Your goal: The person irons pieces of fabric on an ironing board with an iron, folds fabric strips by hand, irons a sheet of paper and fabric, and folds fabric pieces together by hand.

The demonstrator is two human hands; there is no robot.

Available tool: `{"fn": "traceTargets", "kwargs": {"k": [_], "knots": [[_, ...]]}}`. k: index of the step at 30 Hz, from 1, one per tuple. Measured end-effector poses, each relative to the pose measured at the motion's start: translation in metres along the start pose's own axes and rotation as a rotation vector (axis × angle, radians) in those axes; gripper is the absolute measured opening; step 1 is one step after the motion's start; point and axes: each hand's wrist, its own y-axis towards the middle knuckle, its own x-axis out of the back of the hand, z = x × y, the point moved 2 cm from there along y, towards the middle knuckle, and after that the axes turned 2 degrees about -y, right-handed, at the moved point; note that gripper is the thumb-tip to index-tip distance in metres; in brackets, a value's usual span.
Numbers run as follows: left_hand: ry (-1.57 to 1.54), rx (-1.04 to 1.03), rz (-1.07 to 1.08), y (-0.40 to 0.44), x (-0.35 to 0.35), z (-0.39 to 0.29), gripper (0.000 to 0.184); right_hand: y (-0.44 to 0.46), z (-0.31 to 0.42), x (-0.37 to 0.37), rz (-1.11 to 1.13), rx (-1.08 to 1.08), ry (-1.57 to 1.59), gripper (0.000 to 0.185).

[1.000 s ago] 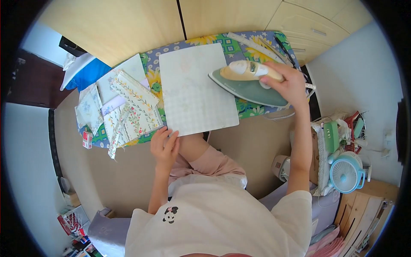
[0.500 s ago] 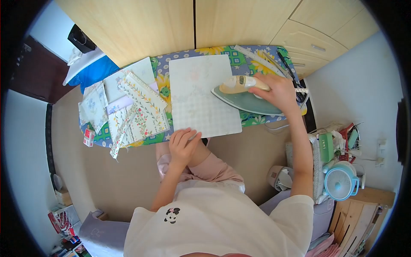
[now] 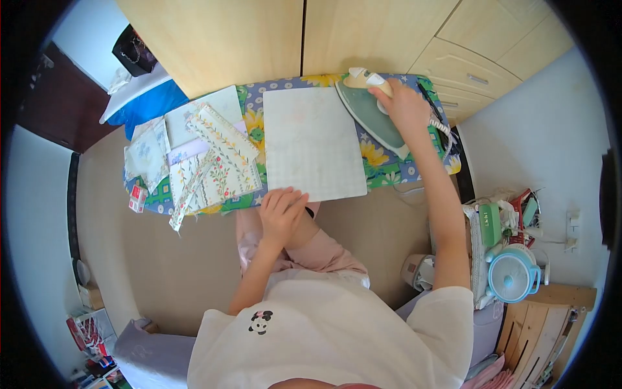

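My right hand (image 3: 403,107) is wrapped round the cream handle of a green iron (image 3: 372,118), which is at the right edge of a pale checked rectangular sheet (image 3: 314,146). The sheet lies flat on an ironing board with a blue, yellow and green flowered cover (image 3: 256,123). At the sheet's lower left corner rests my left hand (image 3: 282,211), its fingers bent loosely over the edge. Whether they pinch the sheet is unclear. Left of the sheet lie floral fabric pieces (image 3: 217,175) in a loose pile.
A small red and white box (image 3: 138,198) sits at the board's left end. Cupboard doors (image 3: 369,39) stand behind the board. To the right are a blue fan (image 3: 510,275), a green box (image 3: 490,223) and a bin (image 3: 418,271). The iron's cord (image 3: 442,129) runs along the right end.
The iron in my right hand has moved up and right, away from the middle of the sheet, and turned. My left hand has shifted right along the sheet's lower edge. The view has tilted.
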Motion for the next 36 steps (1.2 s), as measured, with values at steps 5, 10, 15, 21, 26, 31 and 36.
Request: {"fn": "traceTargets", "kwargs": {"k": [5,10,15,21,26,31,36], "knots": [[-0.086,0.08,0.047,0.009,0.007,0.004,0.022,0.012,0.001,0.01,0.096,-0.029,0.043,0.055],[-0.075,0.048,-0.009,0.016,0.006,0.008,0.019,0.004,0.012,0.041,0.107,0.026,0.24,0.053],[-0.142,-0.078,-0.032,-0.017,0.011,-0.007,0.018,-0.002,0.026,0.034,0.14,0.208,0.442,0.05],[-0.589,0.268,0.058,-0.07,-0.018,-0.014,0.017,-0.01,0.056,0.026,0.341,0.417,0.542,0.045],[-1.281,1.052,0.105,-0.047,-0.037,-0.012,0.029,-0.018,0.066,0.026,0.496,0.423,0.445,0.042],[-1.468,1.277,0.256,-0.023,-0.056,0.002,0.033,-0.026,0.077,0.033,0.273,0.563,0.26,0.052],[-1.526,1.173,0.072,-0.03,-0.088,0.006,0.028,-0.023,0.084,0.019,0.329,0.56,0.173,0.052]]}}
